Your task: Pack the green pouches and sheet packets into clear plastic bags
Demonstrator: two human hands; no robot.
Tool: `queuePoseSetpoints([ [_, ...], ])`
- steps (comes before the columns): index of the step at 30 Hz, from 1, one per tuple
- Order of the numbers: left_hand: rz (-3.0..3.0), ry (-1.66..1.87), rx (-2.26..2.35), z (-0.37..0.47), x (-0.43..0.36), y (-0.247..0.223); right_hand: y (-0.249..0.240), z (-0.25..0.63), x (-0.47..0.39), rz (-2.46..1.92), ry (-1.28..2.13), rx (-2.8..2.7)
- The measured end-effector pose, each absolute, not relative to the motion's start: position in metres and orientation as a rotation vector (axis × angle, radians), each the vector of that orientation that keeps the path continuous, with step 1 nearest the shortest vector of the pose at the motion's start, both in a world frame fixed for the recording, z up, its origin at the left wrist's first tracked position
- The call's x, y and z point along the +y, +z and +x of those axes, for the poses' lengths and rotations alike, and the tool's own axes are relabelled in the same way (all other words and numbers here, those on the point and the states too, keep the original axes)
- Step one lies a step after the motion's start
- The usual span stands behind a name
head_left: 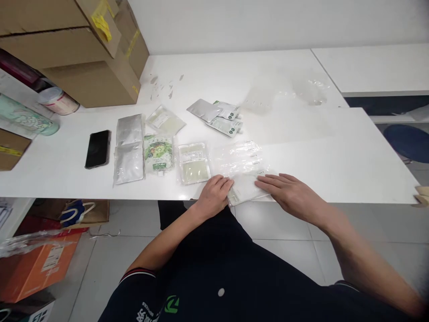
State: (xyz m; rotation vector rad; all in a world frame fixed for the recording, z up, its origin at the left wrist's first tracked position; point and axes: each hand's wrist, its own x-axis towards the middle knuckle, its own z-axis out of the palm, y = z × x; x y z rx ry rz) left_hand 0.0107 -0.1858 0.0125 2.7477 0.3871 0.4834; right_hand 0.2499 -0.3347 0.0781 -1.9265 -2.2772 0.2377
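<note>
A clear plastic bag lies at the table's front edge, its near end reaching past the edge. At its left side my left hand has its fingers bent together, gripping the border. My right hand rests on the right side of the bag with fingers stretched out. Directly beyond are clear plastic sleeves with small printed marks. A flat packet with pale green contents lies left of my left hand. Farther left is a clear-wrapped pouch with a green fruit print.
Silver packets and a black phone lie on the left. Silver and white spouted pouches overlap mid-table. Loose clear plastic is spread at the back right. Cardboard boxes and a can stand at the left.
</note>
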Motion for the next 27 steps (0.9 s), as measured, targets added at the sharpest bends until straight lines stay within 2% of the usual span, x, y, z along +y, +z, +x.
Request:
queuePoseSetpoints([
  [5,2.463,0.549,0.473,0.018,-0.189,0.013,0.091,0.272,-0.334,-1.922,0.707,-1.704],
  [11,2.036,0.303,0.828,0.038,-0.152,0.039,0.05,0.295,-0.294,-1.729,0.925,-1.156],
  [19,2.062,0.381,1.045,0.056,-0.134,0.027,0.025,0.281,-0.262,-2.098,0.651,-1.0],
  [23,2.33,0.451,1.09,0.064,-0.141,0.025,0.026,0.273,-0.259,-2.319,0.478,-1.09],
  [27,2.676,0.394,1.216,0.083,-0.142,0.044,0.022,0.257,-0.258,-2.512,0.128,-1.243],
])
